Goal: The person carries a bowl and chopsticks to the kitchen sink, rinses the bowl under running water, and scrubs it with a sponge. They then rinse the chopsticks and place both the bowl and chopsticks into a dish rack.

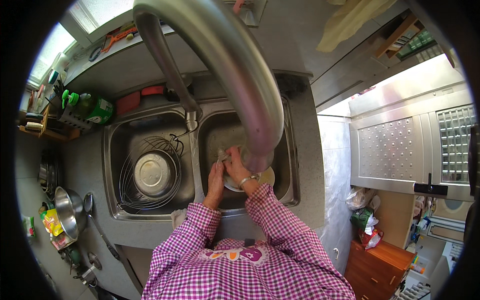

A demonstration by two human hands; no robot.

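Both my hands are together in the right sink basin (pixel 284 192). My left hand (pixel 216 182) and my right hand (pixel 236 169) have their fingers closed on a small pale, crumpled cloth-like item (pixel 223 155). A pale round dish (pixel 266 178) lies beneath them, partly hidden by my hands and the big curved steel faucet (pixel 252 100), which arches over the basin and covers part of my right hand's surroundings. In the left basin, an upturned metal bowl (pixel 153 172) sits within a wire rack (pixel 131 195).
Soap bottles (pixel 100 109) and red items (pixel 129 102) stand behind the basins. A steel bowl (pixel 66 212) and ladle (pixel 89 204) are on the left counter (pixel 82 175). A wooden cabinet (pixel 370 267) with bags on it stands at lower right, past the counter's edge.
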